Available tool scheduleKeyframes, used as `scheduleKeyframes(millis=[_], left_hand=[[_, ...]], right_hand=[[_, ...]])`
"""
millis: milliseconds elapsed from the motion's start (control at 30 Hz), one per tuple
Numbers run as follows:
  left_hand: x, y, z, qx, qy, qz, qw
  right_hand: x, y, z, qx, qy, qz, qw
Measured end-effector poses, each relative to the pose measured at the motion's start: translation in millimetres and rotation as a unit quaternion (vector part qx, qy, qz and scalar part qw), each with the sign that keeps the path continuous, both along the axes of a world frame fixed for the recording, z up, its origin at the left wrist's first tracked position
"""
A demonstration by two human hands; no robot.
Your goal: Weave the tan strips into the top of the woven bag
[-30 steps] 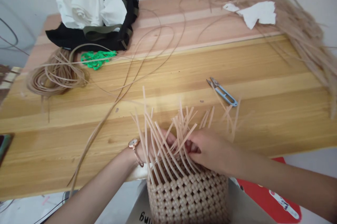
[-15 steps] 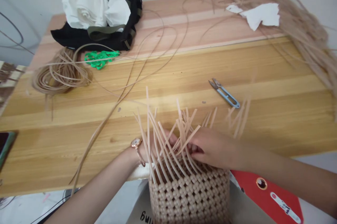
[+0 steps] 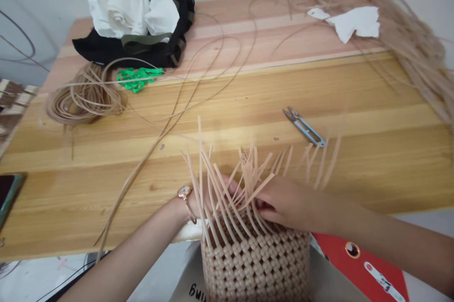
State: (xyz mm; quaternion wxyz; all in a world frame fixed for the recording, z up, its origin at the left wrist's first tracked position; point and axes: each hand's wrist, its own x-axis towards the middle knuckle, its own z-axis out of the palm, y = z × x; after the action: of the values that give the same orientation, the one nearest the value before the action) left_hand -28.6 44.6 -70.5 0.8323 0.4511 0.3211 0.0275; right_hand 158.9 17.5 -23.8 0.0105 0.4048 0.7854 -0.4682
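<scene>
A woven tan basket (image 3: 257, 264) stands upright at the bottom centre, its loose strands (image 3: 220, 193) sticking up from the rim. My left hand (image 3: 225, 193), with a watch (image 3: 184, 192) on the wrist, is behind the front strands at the basket's far side; its fingers are mostly hidden. My right hand (image 3: 280, 200) is at the rim's right side, its fingers closed around strands near the middle. Several strand ends fan out above the two hands.
Blue snips (image 3: 305, 127) lie behind the basket. At the back left are a strand coil (image 3: 85, 96), green ribbon (image 3: 136, 78) and a black bag (image 3: 142, 53) under white paper. A strand heap (image 3: 407, 32) lies at the back right, a phone (image 3: 9, 193) at the left edge.
The strands between my hands have shifted and bunched more upright. My right hand has moved slightly right and down. The whole view has shifted a little.
</scene>
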Motion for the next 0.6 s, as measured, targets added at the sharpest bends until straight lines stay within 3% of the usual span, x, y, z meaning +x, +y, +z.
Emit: scheduleKeyframes(millis=[233,600], left_hand=[[-3,-3,-3.0,0.002,-0.020,0.019,1.000],[-2,-1,-3.2,0.027,-0.005,-0.005,1.000]], right_hand=[[-2,1,-2.5,0.020,-0.007,0.030,0.999],[-6,-12,-5.4,0.013,0.012,-0.035,0.999]])
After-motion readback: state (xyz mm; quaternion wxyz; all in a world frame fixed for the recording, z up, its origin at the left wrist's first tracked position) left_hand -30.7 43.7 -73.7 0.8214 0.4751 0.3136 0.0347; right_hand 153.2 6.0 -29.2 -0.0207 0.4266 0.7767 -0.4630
